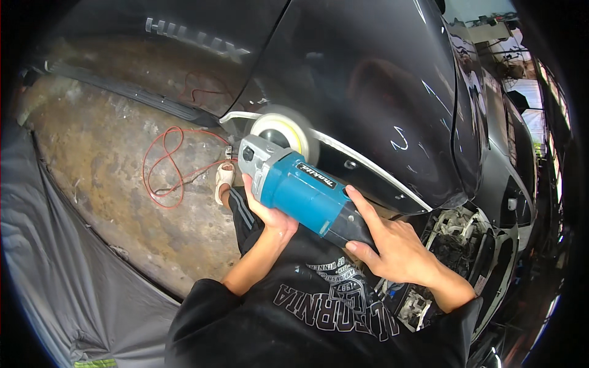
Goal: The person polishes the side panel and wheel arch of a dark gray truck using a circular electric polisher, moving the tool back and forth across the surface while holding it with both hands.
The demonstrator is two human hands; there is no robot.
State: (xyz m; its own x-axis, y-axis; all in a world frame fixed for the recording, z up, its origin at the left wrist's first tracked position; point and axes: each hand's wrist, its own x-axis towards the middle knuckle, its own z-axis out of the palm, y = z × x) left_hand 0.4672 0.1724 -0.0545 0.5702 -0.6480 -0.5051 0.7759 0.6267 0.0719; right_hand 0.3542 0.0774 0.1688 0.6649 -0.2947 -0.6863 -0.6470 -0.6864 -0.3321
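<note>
A blue power polisher (pixel 302 191) with a grey metal head and a dark rear grip is held across my front in both hands. My left hand (pixel 269 213) cups the body from below, close behind the metal head. Around the dark rear grip my right hand (pixel 397 248) is closed, its index finger lying along the side. The round white pad (pixel 280 132) looks blurred at its rim and lies at the dark car panel (pixel 350 80), over the pale wheel-arch edge (pixel 374 168). Whether the pad touches the paint I cannot tell.
A red cord (pixel 175 165) loops over the stained concrete floor (pixel 110 159). My sandalled foot (pixel 224 178) stands beside it. A grey cover (pixel 61 264) drapes at the left. Exposed car parts (pixel 457 230) and another dark vehicle (pixel 512 190) are at the right.
</note>
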